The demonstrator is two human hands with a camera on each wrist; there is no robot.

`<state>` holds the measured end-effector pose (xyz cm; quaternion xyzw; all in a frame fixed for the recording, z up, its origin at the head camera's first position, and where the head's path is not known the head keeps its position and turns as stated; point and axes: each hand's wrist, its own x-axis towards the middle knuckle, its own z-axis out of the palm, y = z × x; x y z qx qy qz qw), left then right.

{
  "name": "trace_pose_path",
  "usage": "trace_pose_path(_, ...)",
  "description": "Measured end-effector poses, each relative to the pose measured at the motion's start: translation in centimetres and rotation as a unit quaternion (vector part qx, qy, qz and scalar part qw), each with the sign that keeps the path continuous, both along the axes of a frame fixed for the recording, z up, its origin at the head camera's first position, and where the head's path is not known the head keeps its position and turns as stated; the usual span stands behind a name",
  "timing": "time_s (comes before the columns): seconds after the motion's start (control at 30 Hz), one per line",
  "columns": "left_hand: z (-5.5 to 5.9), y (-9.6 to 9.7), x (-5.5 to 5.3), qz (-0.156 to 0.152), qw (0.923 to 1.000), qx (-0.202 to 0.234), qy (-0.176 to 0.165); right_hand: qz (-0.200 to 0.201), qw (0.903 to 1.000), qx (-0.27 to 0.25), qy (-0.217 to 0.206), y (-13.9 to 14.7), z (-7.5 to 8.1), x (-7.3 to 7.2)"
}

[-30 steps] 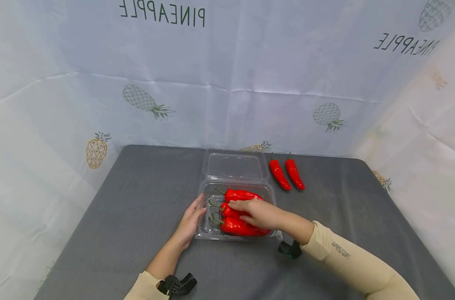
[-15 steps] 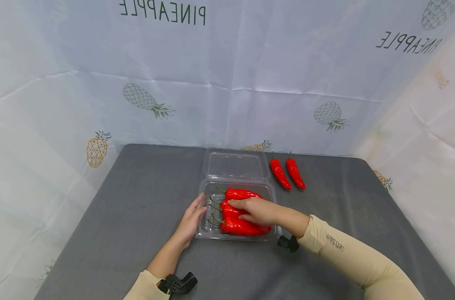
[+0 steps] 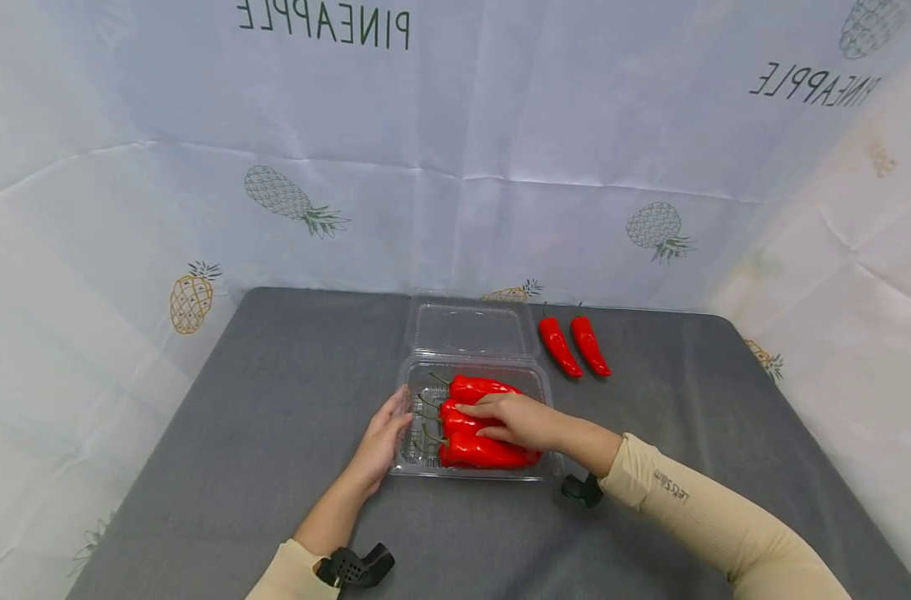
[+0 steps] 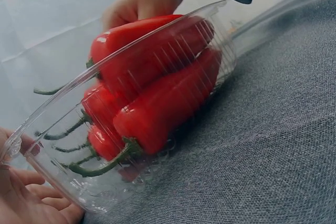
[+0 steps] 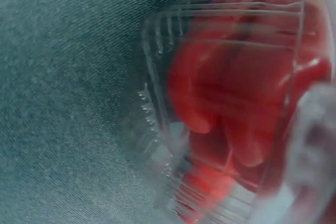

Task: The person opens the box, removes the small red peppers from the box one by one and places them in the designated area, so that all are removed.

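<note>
Clock is set on the tray in the head view, 12 away from the person. The tray [image 3: 463,477] is the clear plastic base of a hinged box and sits flat on the grey table [image 3: 275,417]. Its lid [image 3: 470,329] lies folded back at 12, also on the table.

Red peppers are in the tray, three plain on top: far pepper [image 3: 475,388], middle pepper [image 3: 452,422], near pepper [image 3: 485,452]. Green stems aim roughly 9 to 10, tips toward 3. Left wrist view shows more red bodies and stems low in the stack; can't get a clean count.

Left hand [image 3: 381,442] is at 9, against the tray's end wall. Fingers loose, thumb apart from them, nothing wrapped.

Right hand [image 3: 520,422] comes in from 4, over the tray. Fingers on the far side of the middle pepper, thumb on the near side: holding it where it lies in the stack. How hard, can't tell. Right wrist view is blurred, just peppers through the ribbed wall.

Two peppers sit outside on the table, side by side, a small gap between: left loose pepper [image 3: 560,347] between 1 and 2, right loose pepper [image 3: 591,346] at 2. Both have stems up toward 11 to 12.

White pineapple-print curtain [image 3: 455,225] behind, at 12.
</note>
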<state>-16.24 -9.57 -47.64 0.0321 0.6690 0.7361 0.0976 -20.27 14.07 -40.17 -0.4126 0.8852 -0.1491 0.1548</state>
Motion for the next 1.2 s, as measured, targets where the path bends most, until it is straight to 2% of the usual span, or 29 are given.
trace_pose_path(0.37,0.1,-0.2,0.0,-0.005,1.0,-0.003,0.004,0.016,0.9998,-0.005,0.006,0.4,-0.7,-0.3)
trace_pose_path(0.57,0.2,-0.1,0.1,-0.002,1.0,-0.001,0.003,0.019,0.9995,-0.021,0.01,0.6,-0.5,-0.5)
trace_pose_path(0.7,0.3,-0.1,0.1,-0.002,1.0,0.004,0.001,-0.007,0.9993,-0.035,-0.015,0.9,-0.3,-0.8)
trace_pose_path(0.9,0.4,0.0,0.1,-0.005,1.0,0.006,0.006,-0.026,0.9946,-0.091,-0.044,1.3,-0.1,-1.1)
trace_pose_path(1.2,0.4,0.0,0.2,-0.005,1.0,0.003,0.0,-0.049,0.9914,-0.116,-0.036,1.9,0.2,-1.2)
